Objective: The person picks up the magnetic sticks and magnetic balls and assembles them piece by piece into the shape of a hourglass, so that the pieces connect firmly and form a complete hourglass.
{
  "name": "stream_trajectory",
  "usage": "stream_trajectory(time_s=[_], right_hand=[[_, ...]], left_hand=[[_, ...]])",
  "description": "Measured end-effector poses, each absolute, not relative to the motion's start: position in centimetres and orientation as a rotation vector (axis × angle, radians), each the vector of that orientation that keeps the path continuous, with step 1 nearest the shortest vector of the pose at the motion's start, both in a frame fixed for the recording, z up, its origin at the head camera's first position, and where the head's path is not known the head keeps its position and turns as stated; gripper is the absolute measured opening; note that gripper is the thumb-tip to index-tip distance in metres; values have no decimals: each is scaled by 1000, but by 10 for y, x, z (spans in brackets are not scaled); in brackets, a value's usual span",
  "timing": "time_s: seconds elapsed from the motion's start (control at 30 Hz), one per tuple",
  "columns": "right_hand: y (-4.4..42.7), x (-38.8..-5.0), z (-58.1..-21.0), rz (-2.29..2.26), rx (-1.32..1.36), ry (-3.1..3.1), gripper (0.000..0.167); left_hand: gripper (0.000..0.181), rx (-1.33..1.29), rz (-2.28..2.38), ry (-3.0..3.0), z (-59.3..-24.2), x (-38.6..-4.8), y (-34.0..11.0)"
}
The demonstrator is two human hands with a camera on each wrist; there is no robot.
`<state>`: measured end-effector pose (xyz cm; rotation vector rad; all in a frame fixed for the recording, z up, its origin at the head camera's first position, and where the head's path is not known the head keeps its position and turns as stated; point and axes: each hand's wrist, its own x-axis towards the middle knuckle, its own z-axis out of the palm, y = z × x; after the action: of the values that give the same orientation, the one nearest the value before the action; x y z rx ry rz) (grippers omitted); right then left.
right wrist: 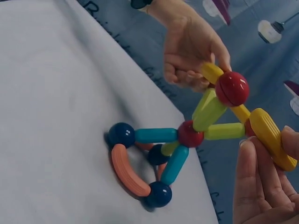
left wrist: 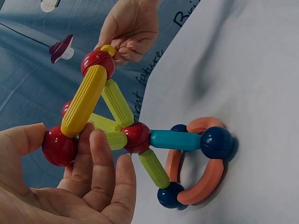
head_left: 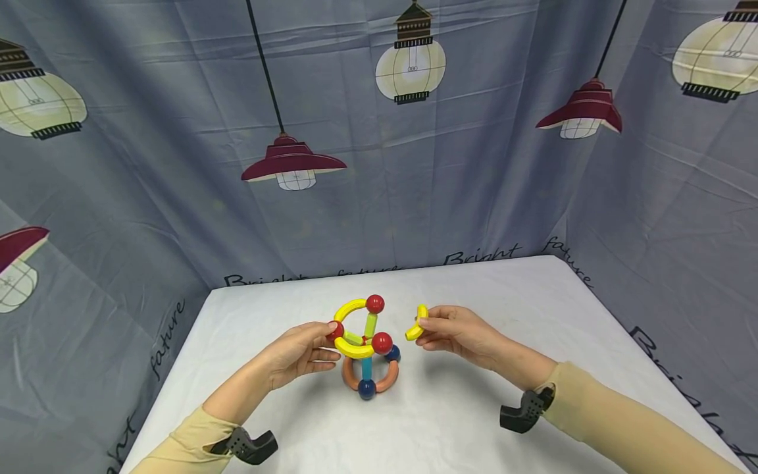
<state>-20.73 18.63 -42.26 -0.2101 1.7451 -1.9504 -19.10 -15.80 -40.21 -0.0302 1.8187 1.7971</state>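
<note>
A magnetic ball-and-rod structure stands on the white table. Its base has dark blue balls joined by orange curved rods. Straight teal rods and light green rods meet at a central red ball. Higher up, yellow curved rods link outer red balls. My left hand pinches the leftmost red ball between thumb and fingers. Right of the structure, my right hand pinches a separate yellow curved rod, close to a red ball in the right wrist view.
Grey-blue curtains printed with lamps and lettering hang behind the table and along its sides. A black wrist camera is strapped to the right forearm, another camera to the left.
</note>
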Motion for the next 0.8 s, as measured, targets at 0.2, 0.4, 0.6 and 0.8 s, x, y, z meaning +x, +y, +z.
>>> stream_trajectory(time_s=[0.2,0.4,0.6,0.8], right_hand=[[180,-206,-422,-1935,-199,1745,46],[175,-204,-421,-1939,-167,1735,46],[171,-204,-422,-1949,-143,1727,45],[168,-203,-422,-1965,-114,1696,44]], left_hand=[[54,-35,1796,1825,-403,-191,-157],[53,-35,1798,1827,-402,-190,-157],[53,-36,1800,1824,-402,-190,-157],[55,-54,1809,1822,-403,-190,-156]])
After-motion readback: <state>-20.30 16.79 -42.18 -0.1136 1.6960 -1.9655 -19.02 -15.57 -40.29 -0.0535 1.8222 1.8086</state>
